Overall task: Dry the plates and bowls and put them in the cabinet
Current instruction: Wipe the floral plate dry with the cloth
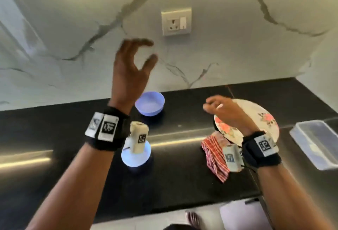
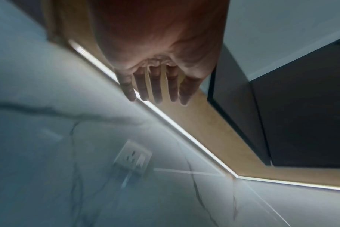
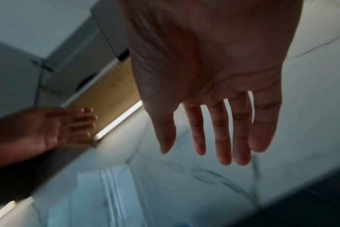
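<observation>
My left hand (image 1: 146,52) is raised in front of the marble wall with its fingers loosely curved, and it holds nothing. In the left wrist view its fingers (image 2: 155,89) point up at the wooden underside of the cabinet (image 2: 213,135). My right hand (image 1: 215,105) hovers empty and relaxed over a floral plate (image 1: 259,120) that lies on the counter; in the right wrist view its fingers (image 3: 221,135) are straight. A light blue bowl (image 1: 150,105) stands near the wall. A second light blue bowl (image 1: 136,158) sits nearer me, partly hidden by my wrist camera. A red striped cloth (image 1: 214,154) lies beside the plate.
The black countertop (image 1: 182,184) has a steel strip across it. A clear plastic container (image 1: 316,141) sits at the right. A wall socket (image 1: 176,21) is above the bowls. A light strip (image 2: 184,132) runs under the cabinet, beside a dark cabinet door (image 2: 301,107).
</observation>
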Available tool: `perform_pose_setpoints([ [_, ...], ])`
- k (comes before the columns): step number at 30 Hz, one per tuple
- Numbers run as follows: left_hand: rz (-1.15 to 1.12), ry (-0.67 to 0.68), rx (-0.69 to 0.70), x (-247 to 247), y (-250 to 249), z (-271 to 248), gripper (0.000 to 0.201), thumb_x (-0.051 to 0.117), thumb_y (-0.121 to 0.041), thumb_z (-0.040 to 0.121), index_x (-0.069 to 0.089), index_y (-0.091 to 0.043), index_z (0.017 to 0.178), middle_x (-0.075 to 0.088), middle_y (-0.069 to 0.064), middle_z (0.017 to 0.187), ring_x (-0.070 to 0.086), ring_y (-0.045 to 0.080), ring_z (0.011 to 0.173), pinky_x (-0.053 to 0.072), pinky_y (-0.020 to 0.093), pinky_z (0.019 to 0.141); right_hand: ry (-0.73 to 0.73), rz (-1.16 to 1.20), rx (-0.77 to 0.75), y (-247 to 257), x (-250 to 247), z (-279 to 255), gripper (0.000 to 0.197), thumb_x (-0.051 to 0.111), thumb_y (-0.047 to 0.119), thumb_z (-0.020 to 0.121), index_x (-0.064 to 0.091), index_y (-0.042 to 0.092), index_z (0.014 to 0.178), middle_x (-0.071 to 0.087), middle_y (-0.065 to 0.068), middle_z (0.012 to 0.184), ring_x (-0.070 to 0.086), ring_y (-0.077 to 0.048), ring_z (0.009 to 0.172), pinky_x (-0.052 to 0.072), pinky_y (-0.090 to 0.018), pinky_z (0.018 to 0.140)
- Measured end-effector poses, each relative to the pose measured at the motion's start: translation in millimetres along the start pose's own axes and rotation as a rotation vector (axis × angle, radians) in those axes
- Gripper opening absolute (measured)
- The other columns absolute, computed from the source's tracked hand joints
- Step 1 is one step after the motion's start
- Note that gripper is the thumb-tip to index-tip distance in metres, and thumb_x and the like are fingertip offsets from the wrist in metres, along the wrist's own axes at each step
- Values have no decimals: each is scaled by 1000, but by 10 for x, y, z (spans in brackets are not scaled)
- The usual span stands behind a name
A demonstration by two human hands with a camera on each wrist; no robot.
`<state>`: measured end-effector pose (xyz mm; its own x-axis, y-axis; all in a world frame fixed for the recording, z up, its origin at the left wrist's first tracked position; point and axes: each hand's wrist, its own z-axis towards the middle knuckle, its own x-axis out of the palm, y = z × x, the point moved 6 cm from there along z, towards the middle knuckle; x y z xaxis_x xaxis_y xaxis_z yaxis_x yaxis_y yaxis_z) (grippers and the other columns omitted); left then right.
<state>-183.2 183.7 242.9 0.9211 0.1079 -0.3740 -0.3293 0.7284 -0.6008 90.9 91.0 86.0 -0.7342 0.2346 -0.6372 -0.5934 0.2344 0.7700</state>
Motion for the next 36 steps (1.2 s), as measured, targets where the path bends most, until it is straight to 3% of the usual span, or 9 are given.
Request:
perform_pose_setpoints([
  [4, -140, 203, -354, 778, 511, -728, 18, 70, -25, 89, 69, -31, 105, 67, -10, 114, 62, 10, 109, 50, 37, 101, 330, -411, 121, -929, 539, -315, 53, 63, 50, 91, 58, 21, 135, 58, -4, 135, 53, -21, 127, 37, -29, 101],
  [6, -187, 307, -489, 1153, 658, -1057, 16, 72, -18, 92, 69, -24, 106, 69, -6, 112, 63, 11, 106, 49, 24, 92, 446, -507, 130, -1235, 766, -483, 72, 63, 57, 87, 43, 26, 150, 29, -8, 162, 28, -28, 149, 27, -42, 119],
  [8, -207, 416, -574, 1518, 750, -1324, 14, 71, -15, 92, 69, -22, 105, 69, -1, 112, 63, 13, 103, 48, 23, 87, 481, -506, 196, -1446, 898, -635, 98, 65, 66, 78, 20, 34, 158, -2, -1, 169, 3, -28, 156, 20, -52, 122],
  [14, -187, 645, -768, 2379, 885, -1767, 21, 69, -21, 94, 68, -17, 114, 68, 0, 109, 63, 12, 99, 44, 8, 74, 365, -615, 60, -1628, 908, -736, 73, 60, 43, 89, 27, 33, 154, 21, 1, 162, 20, -27, 151, 33, -52, 110],
  [17, -199, 699, -876, 2694, 970, -1902, 25, 69, -22, 95, 65, -15, 118, 64, 0, 109, 60, 14, 100, 46, 22, 82, 353, -580, -26, -1685, 872, -709, 64, 56, 33, 91, 35, 32, 152, 30, 6, 158, 26, -22, 148, 39, -48, 101],
  [25, -284, 747, -1163, 3356, 1087, -2076, 34, 66, -25, 98, 58, -11, 127, 67, 6, 107, 61, 18, 92, 50, 28, 80, 317, -56, 0, -1768, 382, -579, 49, 65, 17, 81, 66, 29, 129, 67, 13, 123, 61, -3, 111, 47, -19, 95],
  [28, -368, 736, -1253, 3532, 1063, -2069, 27, 62, -11, 99, 57, -6, 126, 66, 8, 92, 55, 16, 77, 46, 22, 66, 238, 258, 80, -1776, 52, -599, 48, 65, 1, 79, 72, 32, 116, 74, 18, 109, 66, 0, 104, 49, -18, 93],
  [32, -446, 682, -1299, 3717, 978, -2056, 14, 62, -9, 97, 71, -4, 106, 70, 7, 89, 60, 13, 77, 49, 16, 62, 20, 688, 261, -2001, -377, -704, 43, 64, 4, 75, 78, 28, 108, 76, -7, 105, 71, -27, 90, 58, -33, 82],
  [36, -554, 524, -1371, 3830, 897, -2041, 23, 62, -22, 100, 72, -3, 109, 76, 5, 89, 71, 4, 68, 54, 16, 56, -25, 1140, 331, -2166, -657, -712, 53, 53, -2, 75, 65, 4, 126, 64, -39, 110, 68, -40, 70, 59, -37, 52],
])
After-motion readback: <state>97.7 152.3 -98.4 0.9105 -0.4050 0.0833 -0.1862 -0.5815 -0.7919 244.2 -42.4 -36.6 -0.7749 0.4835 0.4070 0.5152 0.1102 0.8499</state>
